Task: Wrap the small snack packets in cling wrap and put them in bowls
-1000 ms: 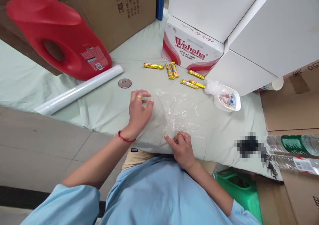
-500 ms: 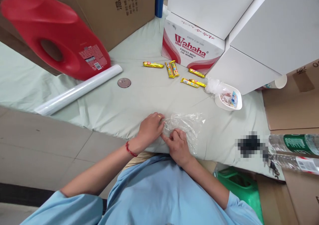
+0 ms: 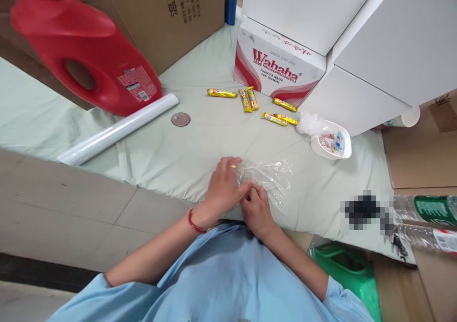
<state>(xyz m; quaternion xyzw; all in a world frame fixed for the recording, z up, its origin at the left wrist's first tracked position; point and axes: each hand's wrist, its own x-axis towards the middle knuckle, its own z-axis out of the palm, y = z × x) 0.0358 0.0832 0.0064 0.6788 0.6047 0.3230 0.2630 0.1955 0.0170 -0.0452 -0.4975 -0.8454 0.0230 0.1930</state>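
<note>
Standing at the far left, a red jug (image 3: 117,65) towers over the cloth-covered tabletop (image 3: 171,170); just in front of its base a white roll (image 3: 121,129) lies on its side, where the jug may stop it rolling away; a round, dark disc (image 3: 181,119) sits right of the roll; next comes the left hand (image 3: 227,184), fingers bent at the plastic's left edge and thumb touching the right hand; I cannot tell whether it grips anything; the right hand (image 3: 255,209) is curled closed on the gathered near side of a thin, clear plastic sheet or bag (image 3: 276,179), which fans out over the cloth beyond both hands; it lies by the near edge, close to the body, presumably for easy two-handed reach; yellow packets (image 3: 222,93) lie scattered beyond, towards a Wahaha box (image 3: 280,65), likely leaving working room; farther right is a white tub (image 3: 330,153) holding small wrapped items.
</note>
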